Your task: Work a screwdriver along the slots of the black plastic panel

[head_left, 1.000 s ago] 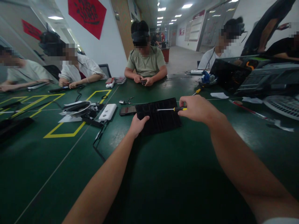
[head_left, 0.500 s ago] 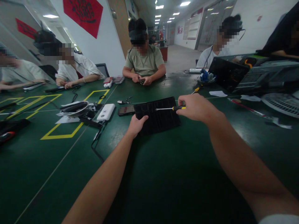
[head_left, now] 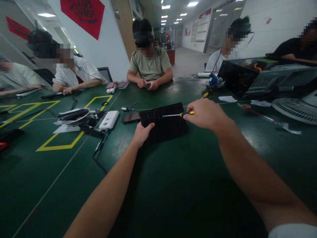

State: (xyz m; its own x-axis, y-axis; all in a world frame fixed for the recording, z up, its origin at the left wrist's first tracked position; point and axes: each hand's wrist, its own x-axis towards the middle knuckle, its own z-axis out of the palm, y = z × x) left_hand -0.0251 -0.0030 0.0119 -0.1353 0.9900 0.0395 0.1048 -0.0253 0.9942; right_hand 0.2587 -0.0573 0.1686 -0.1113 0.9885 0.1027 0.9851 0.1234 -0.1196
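A flat black panel [head_left: 170, 127] is held tilted above the green table [head_left: 188, 185]. My left hand [head_left: 143, 133] grips its left edge, with the thumb on the near face. My right hand [head_left: 204, 113] is closed on the yellow and black handle of a screwdriver [head_left: 173, 115]. The metal shaft points left across the panel, and its tip is near the panel's middle; whether it touches cannot be made out. Behind the panel's left edge lies a dark phone-like device [head_left: 130, 117]. Small metal parts [head_left: 125, 108] lie just beyond it.
A white power bank [head_left: 109, 120] with a cable and a cluttered round dish [head_left: 74, 116] are at left. At right are a second screwdriver [head_left: 205, 95], a large casing [head_left: 277, 77], a white fan grille [head_left: 294, 110] and a red-handled tool [head_left: 262, 115]. Several people sit around the table.
The whole view has shifted slightly, so most things appear a little further left. Both hands keep their hold on the panel and the screwdriver.
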